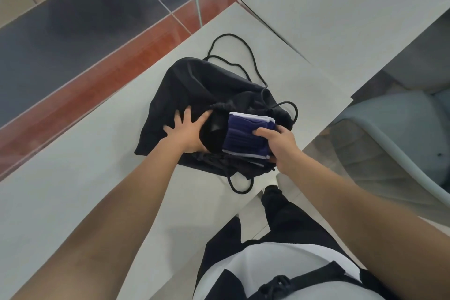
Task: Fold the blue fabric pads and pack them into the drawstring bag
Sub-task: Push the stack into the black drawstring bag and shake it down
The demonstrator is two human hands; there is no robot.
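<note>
A black drawstring bag lies on the white table, its mouth turned toward me and its black cords looping out behind and in front. My left hand holds the left edge of the bag's mouth, fingers spread over the cloth. My right hand grips a folded stack of blue fabric pads with white edging. The stack sits at the bag's opening, partly over the dark inside. How far it reaches in is hidden.
A second white table butts against this one at the back right. A grey-green chair stands to the right. Red and dark floor lies beyond the table's left edge. My dark trousers and white shirt fill the bottom.
</note>
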